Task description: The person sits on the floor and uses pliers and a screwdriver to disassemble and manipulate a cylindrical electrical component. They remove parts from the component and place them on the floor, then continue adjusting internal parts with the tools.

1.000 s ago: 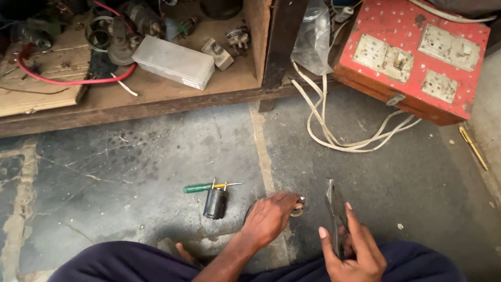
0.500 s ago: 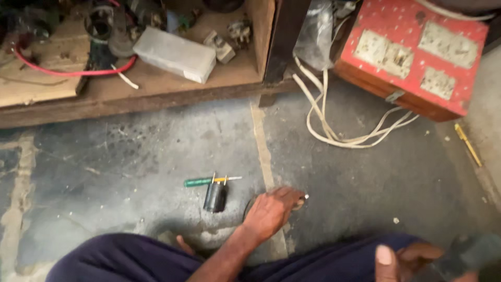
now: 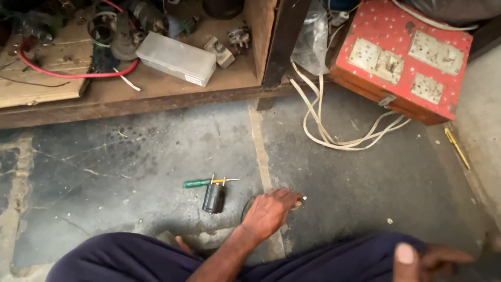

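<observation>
Left hand [image 3: 271, 211] flat on the floor, fingers loosely spread over something small, grip unclear. Just left of it: black cylinder [image 3: 213, 197], green screwdriver [image 3: 206, 183]. Right hand [image 3: 430, 258] off right, curled, contents hidden.

Soft even daylight, faint shadows, no glare, lower right corner blurred

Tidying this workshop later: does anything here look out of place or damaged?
A green-handled screwdriver and a small black cylinder lie loose on the cracked floor beside the left hand. White cable sprawls in loops below the tilted red switchboard.
</observation>
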